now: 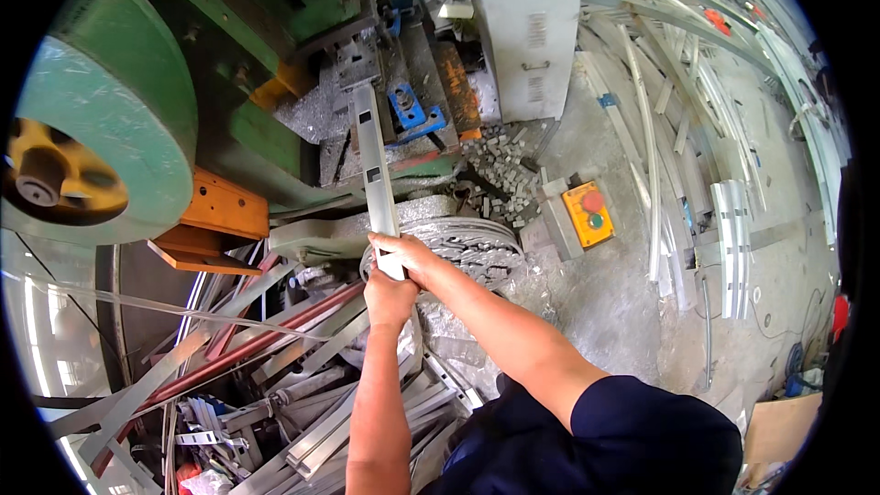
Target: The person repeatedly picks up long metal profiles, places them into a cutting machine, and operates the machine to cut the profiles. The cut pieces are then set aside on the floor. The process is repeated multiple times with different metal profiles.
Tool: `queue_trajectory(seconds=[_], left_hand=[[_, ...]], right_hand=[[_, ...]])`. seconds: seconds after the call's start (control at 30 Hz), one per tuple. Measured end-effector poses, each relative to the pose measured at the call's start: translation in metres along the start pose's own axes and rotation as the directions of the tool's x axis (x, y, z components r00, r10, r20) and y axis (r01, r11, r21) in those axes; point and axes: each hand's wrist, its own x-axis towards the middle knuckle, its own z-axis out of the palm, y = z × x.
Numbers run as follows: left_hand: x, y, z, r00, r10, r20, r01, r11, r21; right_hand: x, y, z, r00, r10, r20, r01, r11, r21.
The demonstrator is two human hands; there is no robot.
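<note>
A long silver metal profile (377,179) with rectangular cut-outs runs away from me, its far end in the die area (358,64) of a green press (275,119). My left hand (390,298) is closed round its near end. Just beyond, my right hand (406,255) grips the same bar from the right side, fingers wrapped over it. A blue clamp block (410,108) is bolted on the press bed to the right of the bar. Below the bar lies a round, ridged metal piece (467,247).
A large green flywheel (119,101) stands at left above an orange bracket (220,211). Metal offcuts (312,422) pile up at lower left. To the right are a yellow button box (587,214), a grey cabinet (530,46), small scrap pieces (509,165) and long strips (646,147) on the floor.
</note>
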Motion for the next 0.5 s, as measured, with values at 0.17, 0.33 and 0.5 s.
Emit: queue_trajectory(seconds=[0.17,0.33,0.5], left_hand=[[0.002,0.004,0.006,0.999,0.018,0.037,-0.02,0.998,0.059],[-0.01,-0.001,0.001,0.994,-0.027,0.107,0.018,0.996,0.091],[-0.288,-0.174,0.016,0.989,-0.032,0.145,0.024,0.998,0.057]], right_hand=[[-0.001,-0.001,-0.007,0.998,-0.055,-0.028,0.053,0.996,-0.07],[-0.003,0.006,-0.008,0.998,-0.007,0.061,0.016,0.988,-0.152],[-0.212,0.254,-0.098,0.997,0.032,-0.067,-0.058,0.896,-0.441]])
